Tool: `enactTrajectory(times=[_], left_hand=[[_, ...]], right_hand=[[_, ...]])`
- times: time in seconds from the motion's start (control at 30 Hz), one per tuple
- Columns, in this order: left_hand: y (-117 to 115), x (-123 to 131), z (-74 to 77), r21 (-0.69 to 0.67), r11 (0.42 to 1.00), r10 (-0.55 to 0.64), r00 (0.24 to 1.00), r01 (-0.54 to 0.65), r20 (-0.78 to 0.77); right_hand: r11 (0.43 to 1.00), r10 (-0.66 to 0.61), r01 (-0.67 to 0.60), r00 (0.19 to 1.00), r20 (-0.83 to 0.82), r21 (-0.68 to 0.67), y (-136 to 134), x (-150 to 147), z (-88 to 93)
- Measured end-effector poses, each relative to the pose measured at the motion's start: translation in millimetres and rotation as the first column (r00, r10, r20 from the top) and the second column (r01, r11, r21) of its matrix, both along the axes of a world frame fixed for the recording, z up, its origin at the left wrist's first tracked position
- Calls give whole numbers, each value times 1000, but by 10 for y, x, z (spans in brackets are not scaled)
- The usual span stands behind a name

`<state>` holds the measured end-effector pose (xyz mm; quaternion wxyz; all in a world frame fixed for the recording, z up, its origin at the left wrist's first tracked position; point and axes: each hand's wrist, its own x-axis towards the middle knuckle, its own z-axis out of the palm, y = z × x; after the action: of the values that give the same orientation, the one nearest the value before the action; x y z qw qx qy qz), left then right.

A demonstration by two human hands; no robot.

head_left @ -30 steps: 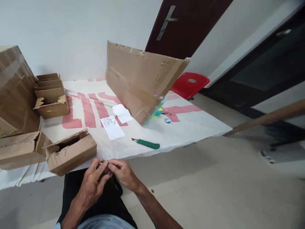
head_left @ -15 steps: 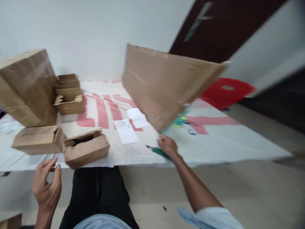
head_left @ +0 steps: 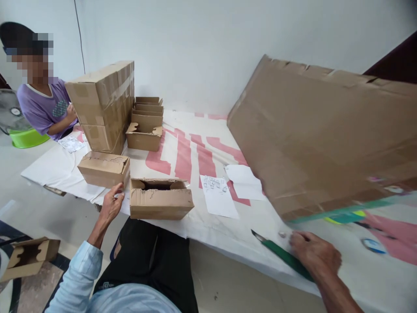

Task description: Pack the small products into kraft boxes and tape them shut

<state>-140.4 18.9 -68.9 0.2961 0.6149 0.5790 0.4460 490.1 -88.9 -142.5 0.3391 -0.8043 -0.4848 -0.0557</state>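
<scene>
Left hand (head_left: pixel 111 203): loosely open at the closed box's (head_left: pixel 101 170) right end; I cannot tell contact.
Right hand (head_left: pixel 315 252): fingers curled beside the knife (head_left: pixel 286 258); I cannot tell grip.
Closed box: on the surface (head_left: pixel 366 274), left of the open box (head_left: pixel 161 205).
Knife: near the front edge, blade pointing left.

We can read no words or numbers. Left of our right hand (head_left: pixel 314 252), a sheet (head_left: pixel 221 204) bears small marks too fine to read; past our left hand (head_left: pixel 112 203), a paper (head_left: pixel 72 144) does too. Between and beyond them, red strokes cross the cloth (head_left: pixel 171 141). Below our left hand, the trousers (head_left: pixel 140 256) carry a tiny illegible logo.
</scene>
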Motion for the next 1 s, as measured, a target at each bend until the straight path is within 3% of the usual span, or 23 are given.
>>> enactTrajectory(times=[0.1, 0.23, 0.33, 0.4, 0.53, 0.67, 0.77, 1.0], left_hand=[[67, -41, -50, -10, 1000, 8, 1000, -8, 20], [46, -86, -13, -37, 996, -83, 994, 85, 72], [27, -109, 29, -90, 950, -278, 943, 298, 183], [49, -123, 48, -105, 902, -385, 888, 420, 250], [128, -130, 87, -126, 826, -497, 815, 550, 298], [104, -93, 145, -133, 791, -547, 787, 597, 286], [13, -39, 180, -120, 797, -549, 793, 592, 265], [-27, -14, 204, -85, 788, -565, 772, 610, 292]], right_hand=[[987, -157, 159, 984, -86, 25, 10, -60, 13], [983, -156, 164, 983, -101, 78, 94, -317, 129], [993, -47, 63, 986, -161, 98, 220, -707, 277], [990, 82, -44, 951, -297, 132, 313, -1065, 393], [928, 371, -313, 728, -576, 201, 434, -1850, 657], [813, 555, -527, 573, -603, 247, 470, -2420, 932], [783, 588, -570, 548, -595, 249, 497, -2628, 1088], [816, 549, -534, 594, -589, 223, 657, -2719, 1217]])
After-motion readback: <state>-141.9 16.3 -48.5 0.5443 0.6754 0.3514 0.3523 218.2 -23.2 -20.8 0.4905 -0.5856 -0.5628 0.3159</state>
